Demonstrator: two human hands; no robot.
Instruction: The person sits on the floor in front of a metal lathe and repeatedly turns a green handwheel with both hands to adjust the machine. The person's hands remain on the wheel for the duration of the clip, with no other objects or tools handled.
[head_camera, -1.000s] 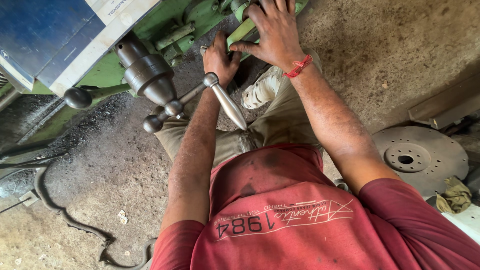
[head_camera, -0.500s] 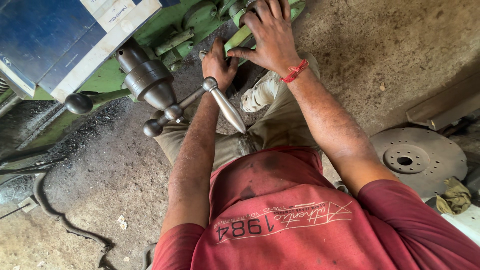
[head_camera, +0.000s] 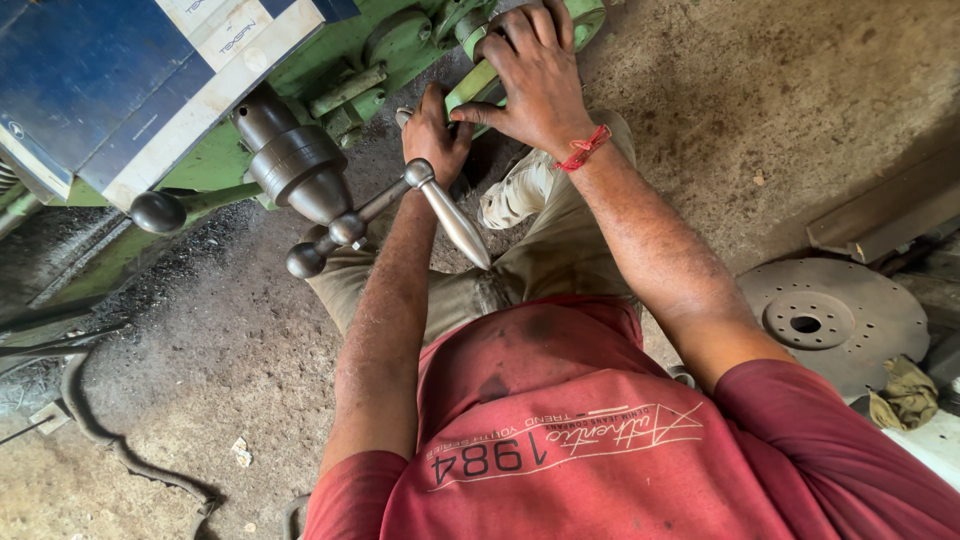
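Head view — gritty concrete floor (head_camera: 800, 110), workshop

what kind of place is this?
Likely a machine shop. A green machine tool with ball-ended steel handles, a round metal disc with bolt holes on the gritty floor, and both hands on the machine.

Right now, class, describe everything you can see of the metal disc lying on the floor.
The metal disc is round, flat and dull grey, apparently steel, with a raised hub, a centre hole and a ring of small holes. It lies flat on the concrete floor beside the person's right arm. A crumpled olive rag lies at its edge; no hand touches it.
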